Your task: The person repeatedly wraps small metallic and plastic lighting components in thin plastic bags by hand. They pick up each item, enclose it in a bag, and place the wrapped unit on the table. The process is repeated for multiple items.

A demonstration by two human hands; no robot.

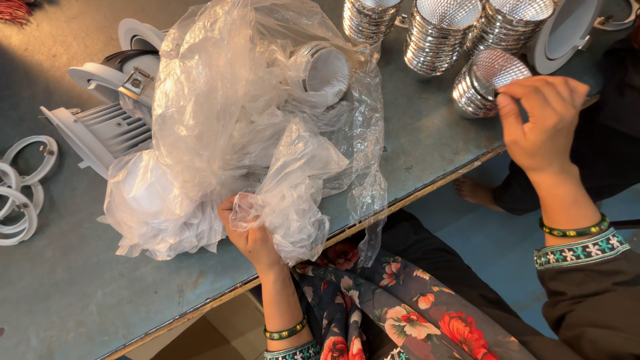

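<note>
While the left hand (250, 230) is bunched tight around a crumpled fold of the clear plastic bag (247, 133) right at the near edge of the table (80, 293), the right hand (543, 123) is over on the far right with its fingers pinched together at the rim of a shiny ribbed reflector cup (481, 81) lying on its side. Can't really tell if the right hand is properly gripping that cup or just touching its rim, the fingertips cover the spot.

The bag is a big messy heap across the middle of the grey table, and you can see another reflector (325, 72) inside it through the plastic, plus something white down in the lower left of the bag. Behind the right hand, along the top edge, there are stacks of reflectors (443, 33) side by side, and a white round trim ring (567, 33) just beside them.

Left of the bag sits a white finned lamp housing (107, 130), partly tucked under the plastic. Further left, at the table's edge, a few thin white rings (23, 193) lie overlapping. Both wrists have green bead bracelets.
</note>
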